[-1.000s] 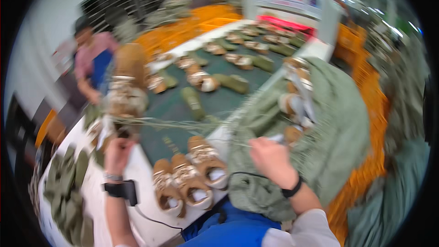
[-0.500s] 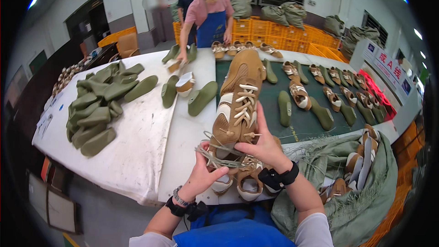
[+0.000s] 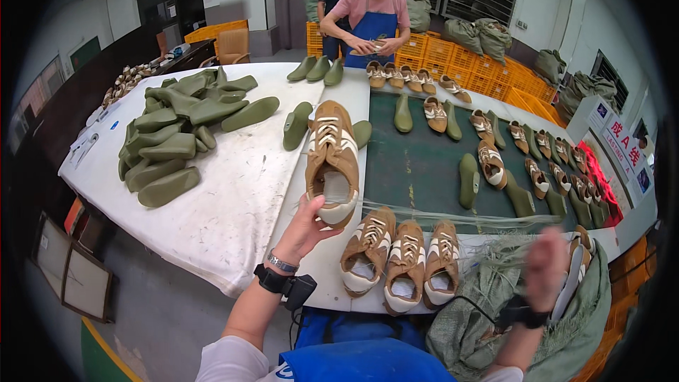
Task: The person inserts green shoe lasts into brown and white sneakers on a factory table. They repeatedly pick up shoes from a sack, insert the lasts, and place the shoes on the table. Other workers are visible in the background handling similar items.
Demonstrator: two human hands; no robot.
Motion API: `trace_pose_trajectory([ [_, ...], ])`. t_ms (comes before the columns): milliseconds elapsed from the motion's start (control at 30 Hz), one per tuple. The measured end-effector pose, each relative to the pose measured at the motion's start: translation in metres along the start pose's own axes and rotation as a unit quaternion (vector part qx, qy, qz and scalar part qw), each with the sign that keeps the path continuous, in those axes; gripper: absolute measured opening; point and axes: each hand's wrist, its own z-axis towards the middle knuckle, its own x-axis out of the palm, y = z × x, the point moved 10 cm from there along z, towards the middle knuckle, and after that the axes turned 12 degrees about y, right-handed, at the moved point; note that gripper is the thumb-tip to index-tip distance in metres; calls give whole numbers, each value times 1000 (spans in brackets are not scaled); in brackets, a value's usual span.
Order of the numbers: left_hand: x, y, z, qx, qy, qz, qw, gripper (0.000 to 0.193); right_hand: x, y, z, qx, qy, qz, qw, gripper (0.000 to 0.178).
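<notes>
My left hand [image 3: 304,230] grips a brown sneaker [image 3: 331,148] with white stripes and cream laces by its heel. The shoe is raised over the white table, toe pointing away. Off to the right, my right hand [image 3: 546,269] is smeared by motion but looks closed. Long pale green strands [image 3: 453,213] trail leftward from it above the table. Three matching sneakers [image 3: 404,262] stand side by side at the near table edge, heels toward me. Below my right hand is a green woven sack [image 3: 474,297] with frayed edges, with more shoes at its opening.
Green shoe lasts [image 3: 170,148] lie heaped on the white table [image 3: 247,191] at left. Sneakers and lasts stand in rows on a dark green surface [image 3: 417,170] at right. Across the table, a person in a blue apron [image 3: 373,25] handles something; another stands behind. Orange crates [image 3: 453,60] line the back.
The strands that were around the sneaker now stretch away with my right hand, which has swung right. My left hand has taken the shoe by the heel. The co-worker has lifted a shoe-like item.
</notes>
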Motion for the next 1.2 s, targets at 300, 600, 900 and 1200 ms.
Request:
trace_pose_trajectory([
  [300,4,7,1,-18,25,68,997,63,-333,120,-202,383,-302,-649,584,42],
  [600,66,27,15,-50,102,83,990,71,50,82,-2,-70,-22,-711,700,30],
  [900,90,14,-4,82,84,241,963,84,254,-20,72,-284,121,-569,763,55],
  [1200,106,-54,-16,276,-69,624,728,40,245,-59,65,-234,137,-464,843,36],
])
